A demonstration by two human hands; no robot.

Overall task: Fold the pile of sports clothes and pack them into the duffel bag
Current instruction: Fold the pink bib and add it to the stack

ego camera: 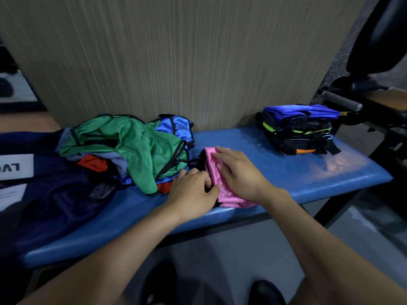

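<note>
A pink garment (229,198), folded narrow, lies at the middle of the blue bench (297,172). My right hand (240,170) lies flat on top of it with the fingers straight. My left hand (193,190) pinches its left edge between thumb and fingers. Just to the left sits a loose pile of sports clothes (132,148), green on top with blue, red and grey under it. A stack of folded clothes (301,128) stands at the bench's right end. The navy duffel bag (44,194) lies at the left end.
A wood-grain wall panel (187,58) rises directly behind the bench. Dark gym equipment with a grey padded bar (341,100) stands to the right. Grey floor and my dark shoes (266,291) show below the front edge.
</note>
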